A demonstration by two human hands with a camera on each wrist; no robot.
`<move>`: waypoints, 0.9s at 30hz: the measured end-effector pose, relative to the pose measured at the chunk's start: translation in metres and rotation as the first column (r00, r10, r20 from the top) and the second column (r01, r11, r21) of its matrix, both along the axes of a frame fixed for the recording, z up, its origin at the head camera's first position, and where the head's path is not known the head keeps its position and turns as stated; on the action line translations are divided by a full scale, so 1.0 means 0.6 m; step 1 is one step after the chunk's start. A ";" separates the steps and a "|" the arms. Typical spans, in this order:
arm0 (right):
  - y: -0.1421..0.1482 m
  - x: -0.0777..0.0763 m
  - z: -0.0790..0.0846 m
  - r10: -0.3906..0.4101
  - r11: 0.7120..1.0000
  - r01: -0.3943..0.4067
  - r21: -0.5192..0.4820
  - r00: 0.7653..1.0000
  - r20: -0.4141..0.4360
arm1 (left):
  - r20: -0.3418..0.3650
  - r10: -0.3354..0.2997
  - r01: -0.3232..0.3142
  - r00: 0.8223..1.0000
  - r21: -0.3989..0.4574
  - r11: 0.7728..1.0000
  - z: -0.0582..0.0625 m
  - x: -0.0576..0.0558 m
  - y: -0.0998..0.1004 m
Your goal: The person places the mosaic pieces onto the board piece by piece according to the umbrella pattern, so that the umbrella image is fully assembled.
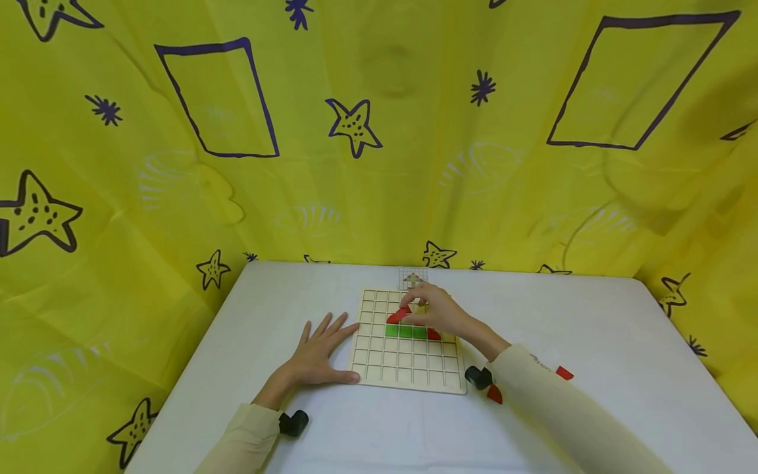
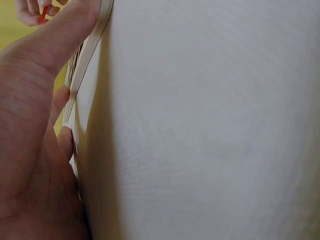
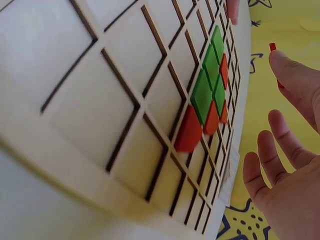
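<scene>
Right hand (image 1: 439, 311) pinches a red piece (image 1: 404, 313) over the grid board (image 1: 408, 377), lower centre of frame, left hand (image 1: 316, 356) spread at its edge — apparently placing, next calling for alignment before release

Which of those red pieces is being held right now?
The red piece pinched in the right hand, held clear of the board; the other red pieces in view lie on the board or loose on the white table.

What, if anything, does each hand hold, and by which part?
The right hand pinches a red piece, apparently by opposite edges; the exact contact spots are hidden. The left hand grips nothing: it lies spread, touching the board's left edge.
</scene>
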State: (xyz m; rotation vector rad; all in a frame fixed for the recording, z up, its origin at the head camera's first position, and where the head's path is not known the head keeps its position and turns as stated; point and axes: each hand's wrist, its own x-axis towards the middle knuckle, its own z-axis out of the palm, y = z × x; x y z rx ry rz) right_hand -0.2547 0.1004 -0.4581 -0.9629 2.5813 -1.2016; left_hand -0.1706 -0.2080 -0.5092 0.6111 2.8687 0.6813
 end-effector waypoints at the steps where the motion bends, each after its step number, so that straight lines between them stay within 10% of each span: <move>1: -0.004 0.000 -0.003 0.001 1.000 -0.001 -0.003 1.000 -0.001 | 0.011 0.001 -0.001 1.000 -0.007 1.000 0.002 0.000 0.000; 27: -0.077 0.017 -0.044 -0.056 0.998 0.056 0.027 0.998 -0.001 | 0.041 -0.018 0.019 0.999 -0.028 0.999 0.006 -0.004 0.000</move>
